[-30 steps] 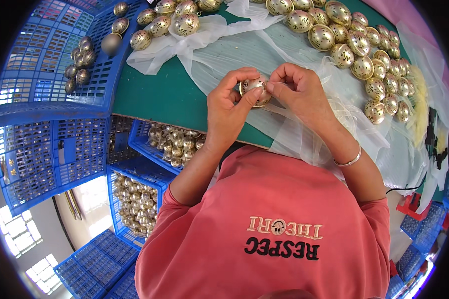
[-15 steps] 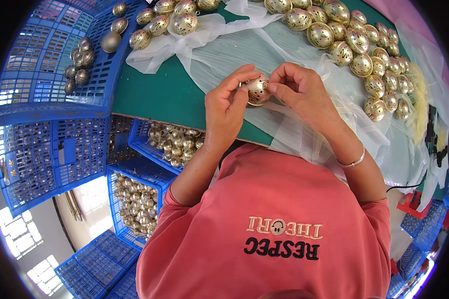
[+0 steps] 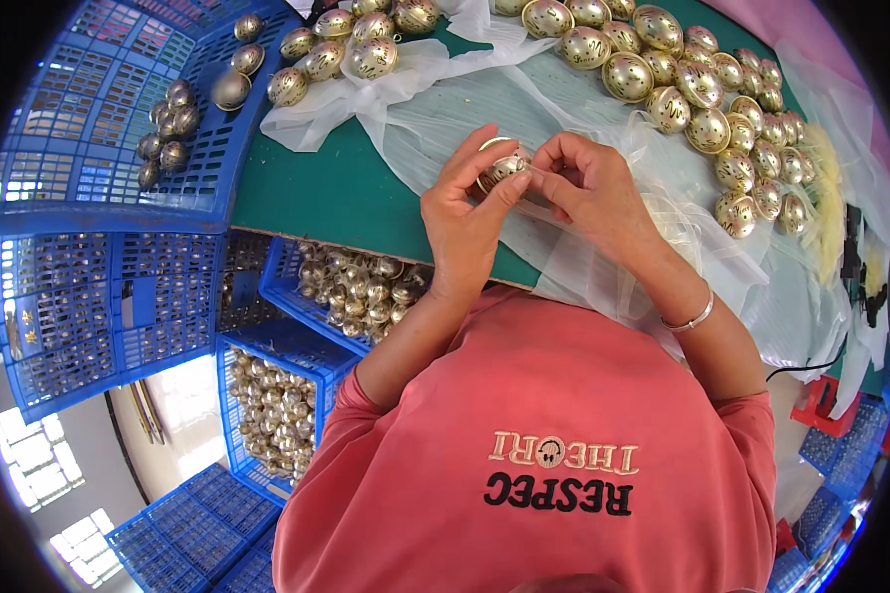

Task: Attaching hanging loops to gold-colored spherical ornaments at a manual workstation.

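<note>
**One gold ball ornament between two hands at a green worktop**

At far left, a slatted blue plastic crate holds ten balls, seven of them bunched, three near the rim. Below it, a second blue crate is heaped with glossy gold balls, too many to count. Eight round, script-marked balls sit on crumpled white cloth at the worktop's upper left; under the edge, another blue crate is filled.

At centre, the left hand curls around the metallic, dark-lettered ornament, fingers above and thumb below. The right hand pinches its right edge between thumb and forefinger; exactly which part is too small to tell. One smooth silvery bangle rings the right wrist. Sheer, creased white fabric spreads beneath, carrying roughly thirty seamed gold balls. Farther right lies one pale-yellow, fibrous bundle.
</note>
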{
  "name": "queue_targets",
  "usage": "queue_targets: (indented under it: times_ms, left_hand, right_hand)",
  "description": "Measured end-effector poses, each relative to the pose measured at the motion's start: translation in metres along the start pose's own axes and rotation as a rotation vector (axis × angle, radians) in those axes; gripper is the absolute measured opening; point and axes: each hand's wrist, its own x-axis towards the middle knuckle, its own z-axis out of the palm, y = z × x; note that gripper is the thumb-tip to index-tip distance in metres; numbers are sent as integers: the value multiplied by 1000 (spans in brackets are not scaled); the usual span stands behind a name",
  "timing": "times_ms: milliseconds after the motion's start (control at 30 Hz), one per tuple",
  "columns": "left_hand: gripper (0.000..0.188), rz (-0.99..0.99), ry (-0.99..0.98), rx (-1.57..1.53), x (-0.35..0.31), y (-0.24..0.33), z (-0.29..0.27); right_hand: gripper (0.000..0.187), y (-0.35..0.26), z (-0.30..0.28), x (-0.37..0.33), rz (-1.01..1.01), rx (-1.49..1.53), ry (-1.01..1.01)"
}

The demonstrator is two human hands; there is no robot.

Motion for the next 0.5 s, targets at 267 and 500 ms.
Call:
queue_targets:
  times_ms: [267,500]
  left_hand:
    - [17,-38,2,-29,8,35,7]
    - [21,52,-289,56,31,82,1]
  right_hand:
    - [11,-14,-6,-10,70,168,-121]
    - [21,-50,-12,-12,7,208,-168]
